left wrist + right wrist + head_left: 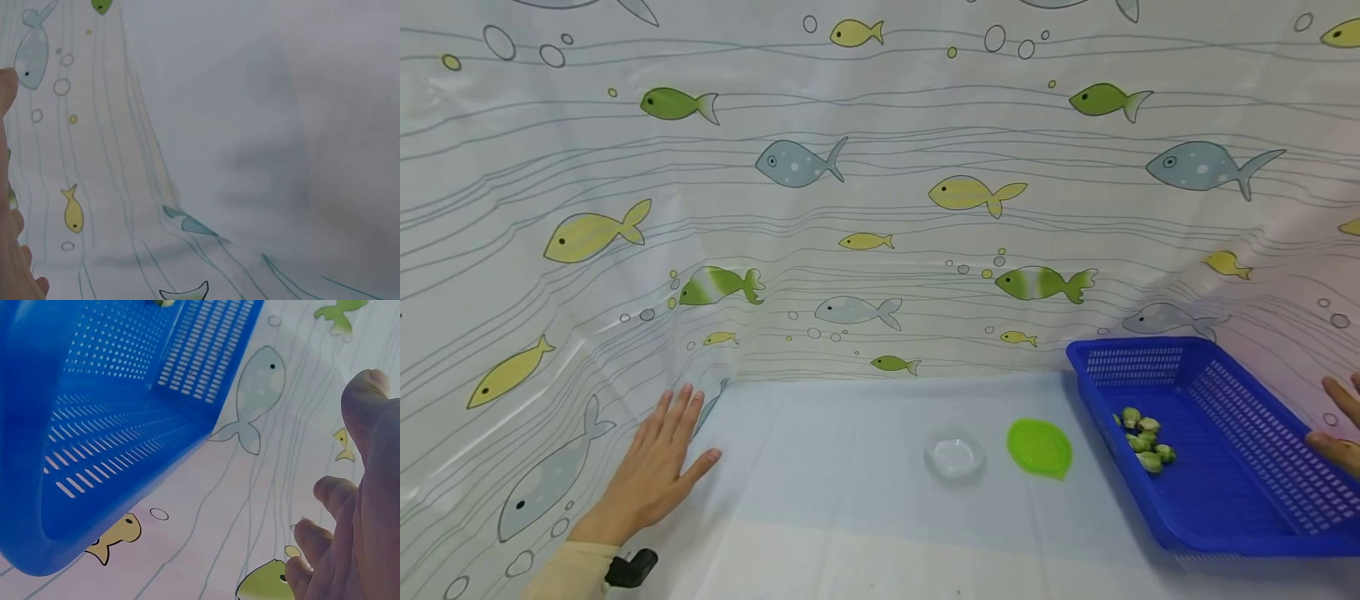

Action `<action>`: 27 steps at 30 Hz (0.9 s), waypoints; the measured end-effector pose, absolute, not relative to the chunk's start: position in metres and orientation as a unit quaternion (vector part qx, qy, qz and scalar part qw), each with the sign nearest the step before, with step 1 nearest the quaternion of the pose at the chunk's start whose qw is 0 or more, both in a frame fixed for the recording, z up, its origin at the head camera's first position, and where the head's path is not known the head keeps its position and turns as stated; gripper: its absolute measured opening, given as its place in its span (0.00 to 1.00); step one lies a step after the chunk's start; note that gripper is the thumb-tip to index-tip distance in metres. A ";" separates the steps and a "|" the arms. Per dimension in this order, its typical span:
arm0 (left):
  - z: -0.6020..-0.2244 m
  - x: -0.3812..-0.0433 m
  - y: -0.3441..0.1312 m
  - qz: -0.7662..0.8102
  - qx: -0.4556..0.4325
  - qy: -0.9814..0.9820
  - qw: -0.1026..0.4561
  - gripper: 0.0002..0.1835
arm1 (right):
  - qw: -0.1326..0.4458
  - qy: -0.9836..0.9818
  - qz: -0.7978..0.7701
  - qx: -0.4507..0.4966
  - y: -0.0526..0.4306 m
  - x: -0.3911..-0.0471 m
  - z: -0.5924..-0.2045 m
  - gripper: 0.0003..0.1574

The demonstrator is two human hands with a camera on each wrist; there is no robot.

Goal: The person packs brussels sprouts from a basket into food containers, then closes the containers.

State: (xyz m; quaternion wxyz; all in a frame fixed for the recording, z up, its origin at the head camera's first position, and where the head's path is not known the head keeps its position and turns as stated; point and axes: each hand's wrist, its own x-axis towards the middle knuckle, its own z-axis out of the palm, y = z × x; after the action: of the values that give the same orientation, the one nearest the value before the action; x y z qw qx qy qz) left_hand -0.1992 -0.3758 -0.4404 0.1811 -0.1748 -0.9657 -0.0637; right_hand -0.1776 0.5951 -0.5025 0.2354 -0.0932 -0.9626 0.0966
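My left hand [658, 462] is at the left side of the white table, fingers straight and thumb spread, holding nothing. Only its fingertips [17, 220] show along the left edge of the left wrist view. At the far right of the head view, part of my right hand [1341, 429] appears beside the blue basket [1247, 546], overlapping its right rim. In the right wrist view the right hand [356, 506] has its fingers extended and apart from the basket. Several Brussels sprouts [1148, 442] lie in the basket's left part.
A small clear bowl [955, 457] stands near the middle of the white table [805, 492]. Just right of it lies a bright green lid-like disc [1040, 447] with a small tab. A fish-patterned curtain [880, 275] rises behind and along both sides.
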 end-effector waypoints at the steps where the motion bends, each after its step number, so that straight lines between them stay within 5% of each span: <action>1: -0.440 -0.199 -0.376 -0.064 -0.175 -0.966 0.182 0.51 | 0.231 -0.963 0.097 -0.095 0.593 -0.176 -0.501 0.69; 17: -0.451 -0.195 -0.368 -0.076 -0.183 -0.966 0.164 0.49 | 0.221 -0.963 0.126 -0.092 0.556 -0.148 -0.492 0.61; 27: -0.479 -0.211 -0.313 -0.154 -0.220 -0.956 0.117 0.51 | 0.188 -0.976 0.111 -0.017 0.498 -0.152 -0.428 0.62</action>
State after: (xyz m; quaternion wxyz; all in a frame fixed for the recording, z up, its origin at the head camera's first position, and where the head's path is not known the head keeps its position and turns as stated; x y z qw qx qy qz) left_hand -0.2111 -0.3127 -0.4791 0.1173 -0.2198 -0.9561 -0.1541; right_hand -0.1518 0.4983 -0.4281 0.1878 -0.0169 -0.9758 0.1109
